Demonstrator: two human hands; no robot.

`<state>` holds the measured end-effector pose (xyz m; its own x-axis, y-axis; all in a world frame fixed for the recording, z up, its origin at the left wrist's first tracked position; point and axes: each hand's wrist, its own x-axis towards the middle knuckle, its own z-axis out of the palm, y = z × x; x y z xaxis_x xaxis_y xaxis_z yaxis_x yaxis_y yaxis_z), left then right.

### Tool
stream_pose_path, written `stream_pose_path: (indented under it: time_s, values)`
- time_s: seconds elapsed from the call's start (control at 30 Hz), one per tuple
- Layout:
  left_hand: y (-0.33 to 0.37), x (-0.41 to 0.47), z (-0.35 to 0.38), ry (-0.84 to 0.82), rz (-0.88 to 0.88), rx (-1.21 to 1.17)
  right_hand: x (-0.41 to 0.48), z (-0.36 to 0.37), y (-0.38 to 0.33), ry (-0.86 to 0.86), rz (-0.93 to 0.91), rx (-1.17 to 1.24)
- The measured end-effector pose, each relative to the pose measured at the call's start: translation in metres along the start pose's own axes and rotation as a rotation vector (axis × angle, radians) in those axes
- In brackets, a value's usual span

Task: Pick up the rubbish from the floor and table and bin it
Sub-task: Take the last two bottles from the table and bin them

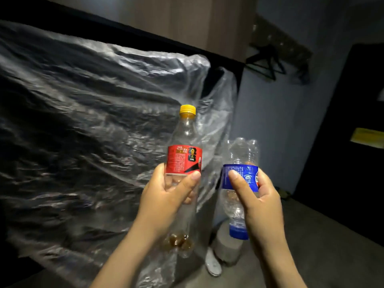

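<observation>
My left hand (166, 196) grips a clear plastic bottle with a red label and yellow cap (185, 142), held upright with a little brown liquid at its bottom. Just to its right, my right hand (257, 196) holds a second clear bottle with a blue label (241, 175), turned upside down so its blue cap points at the floor. Both bottles are raised in front of a large dark frame covered in clear plastic sheeting (93, 121).
A grey cylindrical block (226, 248) and a white object (213, 265) lie on the grey floor below the bottles. A black panel with a yellow sticker (366, 138) stands at the right. Dark hangers (268, 65) hang on the blue wall.
</observation>
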<state>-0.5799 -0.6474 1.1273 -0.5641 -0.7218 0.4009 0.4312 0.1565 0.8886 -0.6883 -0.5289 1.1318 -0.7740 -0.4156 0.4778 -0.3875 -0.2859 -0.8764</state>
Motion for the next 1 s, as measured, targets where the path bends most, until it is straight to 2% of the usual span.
stream_pose_path:
  time_s: [0.2,0.43,0.6,0.73,1.0]
  values:
    - [-0.029,0.003,0.114,-0.234,-0.046,-0.062,0.009,-0.113,-0.004,0.243,-0.01,-0.138]
    - [-0.061,0.016,0.197,-0.484,-0.069,-0.126,0.014,-0.184,0.0,0.438,0.01,-0.211]
    - [-0.088,0.052,0.235,-0.609,-0.098,-0.192,0.041,-0.2,0.01,0.55,-0.01,-0.256]
    - [-0.103,0.098,0.256,-0.687,-0.045,-0.219,0.08,-0.199,0.019,0.614,-0.064,-0.294]
    - [-0.146,0.188,0.275,-0.76,0.002,-0.174,0.156,-0.195,0.062,0.679,-0.073,-0.349]
